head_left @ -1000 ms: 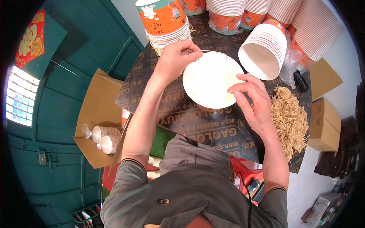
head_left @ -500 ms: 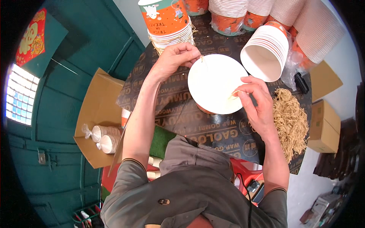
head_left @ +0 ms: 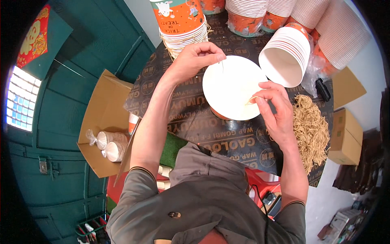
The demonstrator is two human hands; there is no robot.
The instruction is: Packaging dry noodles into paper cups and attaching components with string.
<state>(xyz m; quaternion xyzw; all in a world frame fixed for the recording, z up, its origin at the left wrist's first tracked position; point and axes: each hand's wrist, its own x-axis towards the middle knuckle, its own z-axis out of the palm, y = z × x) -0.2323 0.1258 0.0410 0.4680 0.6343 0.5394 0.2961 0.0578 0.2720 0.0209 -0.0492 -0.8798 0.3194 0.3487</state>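
A round paper tub (head_left: 229, 89) with a bright white inside sits on the dark table in front of me. A strip of its orange outer wall shows under the near edge. At its far left rim, my left hand (head_left: 196, 61) is closed in a pinch, with a thin tan cord hanging from the fingertips. On the right side, my right hand (head_left: 277, 107) pinches a short loop of tan cord (head_left: 252, 100) against the tub's inner wall. Glare washes out the inside, so how the cord meets the wall cannot be made out.
A stack of orange tubs (head_left: 180, 20) with tan cords stands at the far left. More nested tubs (head_left: 286, 55) lie on their side at the right, with tall stacks behind. A heap of tan cords (head_left: 310, 134) lies by my right forearm. A cardboard box (head_left: 101, 118) holds bagged white items.
My left hand has shifted a little to the right, its fingertips now over the tub's rim. My right hand keeps nearly the same place and pinch.
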